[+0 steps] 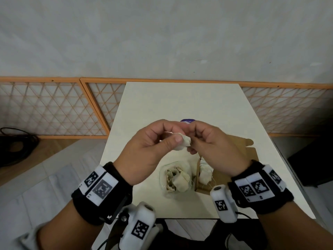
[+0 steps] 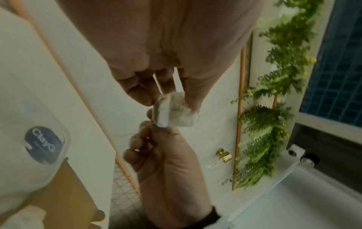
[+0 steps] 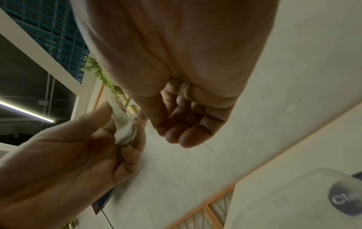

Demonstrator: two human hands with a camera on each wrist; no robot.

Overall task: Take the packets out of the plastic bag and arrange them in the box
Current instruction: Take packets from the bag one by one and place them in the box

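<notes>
a small white packet (image 1: pixel 182 144) is held above the tabletop (image 1: pixel 153 98), pinched between thumb and fingers of the left hand (image 1: pixel 153 147), while a thread from it seems to be pinched by the curled fingers of the right hand (image 1: pixel 212 143). a few packets are already stood in the box (image 1: pixel 234 159); many are left in the plastic bag (image 1: pixel 175 177), so the task is judged partly done.
</notes>
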